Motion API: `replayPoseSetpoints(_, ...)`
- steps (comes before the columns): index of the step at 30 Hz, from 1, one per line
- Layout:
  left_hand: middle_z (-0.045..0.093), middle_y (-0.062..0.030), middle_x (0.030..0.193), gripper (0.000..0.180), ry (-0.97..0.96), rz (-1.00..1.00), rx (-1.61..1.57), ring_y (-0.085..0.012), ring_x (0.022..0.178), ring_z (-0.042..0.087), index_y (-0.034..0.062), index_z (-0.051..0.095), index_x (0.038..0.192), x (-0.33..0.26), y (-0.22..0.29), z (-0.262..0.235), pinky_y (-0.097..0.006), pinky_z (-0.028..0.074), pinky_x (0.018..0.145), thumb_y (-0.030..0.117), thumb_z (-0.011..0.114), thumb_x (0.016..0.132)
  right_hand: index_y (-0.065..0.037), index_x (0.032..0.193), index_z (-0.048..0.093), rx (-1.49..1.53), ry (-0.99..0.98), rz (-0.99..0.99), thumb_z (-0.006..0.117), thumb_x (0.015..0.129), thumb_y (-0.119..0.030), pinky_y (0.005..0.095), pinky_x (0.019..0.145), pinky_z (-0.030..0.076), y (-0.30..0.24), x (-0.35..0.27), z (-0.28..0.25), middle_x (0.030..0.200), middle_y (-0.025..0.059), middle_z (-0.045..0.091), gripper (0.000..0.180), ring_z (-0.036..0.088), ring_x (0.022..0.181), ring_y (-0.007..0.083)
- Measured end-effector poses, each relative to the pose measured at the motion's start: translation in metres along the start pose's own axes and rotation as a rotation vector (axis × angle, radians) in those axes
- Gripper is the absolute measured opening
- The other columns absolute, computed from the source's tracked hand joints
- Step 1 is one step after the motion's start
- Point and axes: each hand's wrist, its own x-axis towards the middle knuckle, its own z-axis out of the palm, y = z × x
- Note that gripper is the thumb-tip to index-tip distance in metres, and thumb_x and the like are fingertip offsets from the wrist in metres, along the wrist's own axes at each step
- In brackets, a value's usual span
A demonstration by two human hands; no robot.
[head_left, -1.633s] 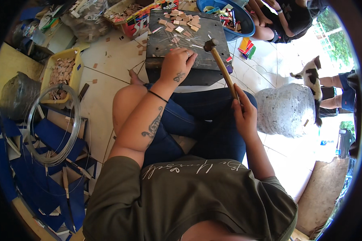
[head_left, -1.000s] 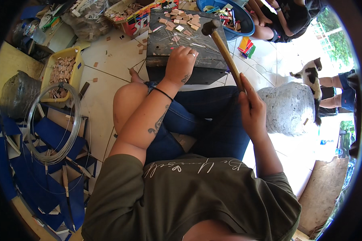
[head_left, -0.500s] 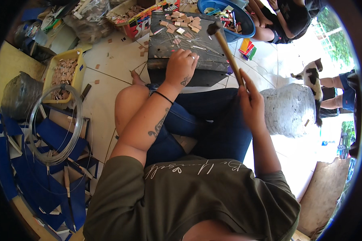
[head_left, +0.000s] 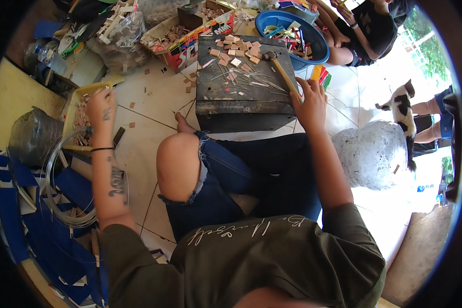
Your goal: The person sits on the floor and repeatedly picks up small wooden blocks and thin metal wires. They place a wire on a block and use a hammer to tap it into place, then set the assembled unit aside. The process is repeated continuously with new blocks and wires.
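Observation:
My left hand (head_left: pixel 101 107) is over the near part of a yellow tub (head_left: pixel 72 96) full of small brown wooden tiles. Its fingers are curled together, and whatever they may hold is hidden. My right hand (head_left: pixel 312 107) keeps a loose grip on the handle end of a hammer (head_left: pixel 283 74), fingers partly stretched out. The hammer head rests on a dark, block-like work surface (head_left: pixel 208 91) in front of my knees. On that surface lie a pile of small wooden tiles (head_left: pixel 238 50) and several thin wire pieces (head_left: pixel 262 82).
A coil of clear wire (head_left: pixel 50 177) lies over blue pieces (head_left: pixel 61 246) at the left. Behind the block stand a cardboard box (head_left: pixel 185 55) of tiles and a blue basin (head_left: pixel 321 47). A person (head_left: pixel 367 31) sits far right; a cat (head_left: pixel 403 108) is by a wrapped bundle (head_left: pixel 367 154).
My left hand has moved from the block leftward to the yellow tub. My right hand has brought the raised hammer down, its head now resting on the block.

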Motion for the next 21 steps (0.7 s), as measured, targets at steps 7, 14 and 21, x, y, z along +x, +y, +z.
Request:
replayPoseSetpoints(7, 0.067, -0.0155, 0.097, 0.031, -0.213, -0.118, 0.464, -0.0334, 0.090, 0.064, 0.0067, 0.069, 0.105, 0.007, -0.107, -0.006, -0.043, 0.052, 0.077, 0.030, 0.061, 0.088, -0.013, 0.101, 0.068, -0.107, -0.467, -0.199, 0.073, 0.077, -0.030, 0.0422, 0.088, 0.042, -0.028, 0.053, 0.024, 0.099, 0.0063, 0.065, 0.030, 0.057, 0.104, 0.0266)
replayPoseSetpoints(14, 0.063, -0.0146, 0.114, 0.043, -0.058, 0.351, -0.079, -0.0335, 0.107, 0.056, 0.0056, 0.064, 0.117, 0.048, 0.029, 0.042, -0.042, 0.044, 0.095, 0.031, 0.067, 0.083, -0.009, 0.088, 0.070, 0.053, -0.665, -0.145, 0.068, 0.079, -0.024, 0.0445, 0.077, 0.050, -0.014, 0.077, 0.044, 0.085, 0.0120, 0.069, 0.018, 0.065, 0.085, 0.0322)
replayPoseSetpoints(21, 0.063, -0.0115, 0.107, 0.032, -0.071, 0.717, -0.463, -0.0289, 0.104, 0.057, 0.0088, 0.068, 0.112, 0.068, 0.241, 0.087, -0.040, 0.046, 0.091, 0.026, 0.066, 0.084, -0.005, 0.084, 0.067, 0.447, -0.426, 0.056, 0.070, 0.077, -0.017, 0.0388, 0.068, 0.050, -0.007, 0.069, 0.038, 0.078, 0.0124, 0.069, 0.014, 0.066, 0.074, 0.0279)
